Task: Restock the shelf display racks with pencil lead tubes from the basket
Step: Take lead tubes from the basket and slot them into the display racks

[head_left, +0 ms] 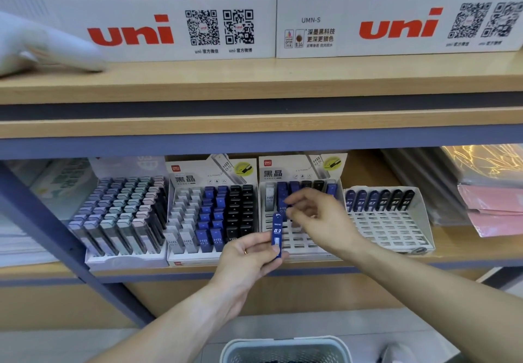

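Head view of a stationery shelf during restocking. At centre frame the left hand grips a blue pencil lead tube marked 0.3, held upright in front of the lower shelf. The right hand reaches over the third display rack; its fingers are loosely curled near the blue tubes in that rack's back row, and whether they pinch one cannot be told. The basket sits at the bottom centre of the frame, only its pale rim and mesh wall in view; its contents are not visible.

Progress, as judged from the racks: the leftmost rack and the second rack appear full. The third rack holds tubes only in its back row, with its front slots open. The rightmost rack likewise carries a single back row of 0.3 tubes above many vacant slots. Most of the filling of these two racks therefore seems to remain.

Edges and room: the upper shelf board overhangs the racks across the middle of the frame, limiting height above the back rows. A slanted blue shelf post bounds the left side. Stacked folders lie at right, just beside the rightmost rack. The open space lies in front of the lower shelf edge, above the basket.
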Demonstrator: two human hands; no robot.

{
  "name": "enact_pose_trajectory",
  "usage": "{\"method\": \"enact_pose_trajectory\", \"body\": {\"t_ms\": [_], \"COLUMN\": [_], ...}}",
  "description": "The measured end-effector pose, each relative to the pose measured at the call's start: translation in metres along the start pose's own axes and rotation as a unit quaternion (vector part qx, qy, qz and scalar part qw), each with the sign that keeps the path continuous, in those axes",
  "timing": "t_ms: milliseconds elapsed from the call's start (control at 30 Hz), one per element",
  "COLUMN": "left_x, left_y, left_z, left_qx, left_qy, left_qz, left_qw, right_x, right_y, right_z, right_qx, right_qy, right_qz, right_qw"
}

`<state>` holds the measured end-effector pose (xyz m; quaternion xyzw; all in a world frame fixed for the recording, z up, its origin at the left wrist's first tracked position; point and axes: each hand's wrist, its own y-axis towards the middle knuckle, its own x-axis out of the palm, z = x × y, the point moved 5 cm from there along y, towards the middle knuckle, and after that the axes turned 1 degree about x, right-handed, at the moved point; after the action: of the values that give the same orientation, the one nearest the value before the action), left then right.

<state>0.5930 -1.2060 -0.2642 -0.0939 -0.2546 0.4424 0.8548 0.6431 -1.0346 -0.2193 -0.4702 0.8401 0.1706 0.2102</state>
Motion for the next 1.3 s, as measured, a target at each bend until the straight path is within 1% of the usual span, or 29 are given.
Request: {"method": "enact_pose_trajectory", "body": {"t_ms": [33, 67, 100, 167, 233, 300, 400, 567, 767, 1067, 1200, 1300], "left_x": [0.0, 0.0, 0.002, 0.005, 0.01, 0.017, 0.025, 0.036, 0.045, 0.078, 0.093, 0.102], "left_y": [0.001, 0.002, 0.002, 0.003, 0.002, 0.001, -0.001, -0.004, -0.003, 0.003, 0.007, 0.01], "left_z": [-0.001, -0.002, -0.002, -0.003, -0.001, 0.001, 0.0, -0.005, -0.011, -0.022, -0.027, -0.028], "left_qx": [0.001, 0.001, 0.002, 0.004, 0.01, 0.021, 0.034, 0.03, 0.041, 0.053, 0.06, 0.071], "left_qy": [0.006, 0.015, 0.023, 0.026, 0.019, 0.024, 0.035, 0.023, 0.063, 0.081, 0.092, 0.103], "left_qz": [-0.006, -0.013, -0.022, -0.032, -0.035, -0.04, -0.052, -0.072, -0.089, -0.089, -0.092, -0.082], "left_qw": [1.0, 1.0, 1.0, 0.999, 0.999, 0.999, 0.997, 0.997, 0.993, 0.991, 0.99, 0.989], "right_x": [0.004, 0.007, 0.007, 0.005, 0.0, -0.007, -0.017, -0.03, -0.042, -0.066, -0.079, -0.087], "right_y": [-0.006, -0.011, -0.015, -0.02, -0.021, -0.023, -0.027, -0.035, -0.047, -0.062, -0.067, -0.068], "right_z": [0.001, 0.002, 0.003, 0.001, 0.004, 0.006, 0.007, 0.007, 0.019, 0.044, 0.045, 0.045], "right_qx": [0.038, 0.058, 0.064, 0.069, 0.084, 0.086, 0.067, 0.05, 0.073, 0.129, 0.124, 0.109], "right_qy": [0.059, 0.094, 0.105, 0.126, 0.173, 0.194, 0.194, 0.197, 0.216, 0.25, 0.263, 0.229], "right_qz": [-0.034, -0.061, -0.075, -0.078, -0.068, -0.061, -0.056, -0.038, 0.011, 0.086, 0.103, 0.113], "right_qw": [0.997, 0.992, 0.99, 0.987, 0.979, 0.975, 0.977, 0.978, 0.974, 0.956, 0.951, 0.961]}}
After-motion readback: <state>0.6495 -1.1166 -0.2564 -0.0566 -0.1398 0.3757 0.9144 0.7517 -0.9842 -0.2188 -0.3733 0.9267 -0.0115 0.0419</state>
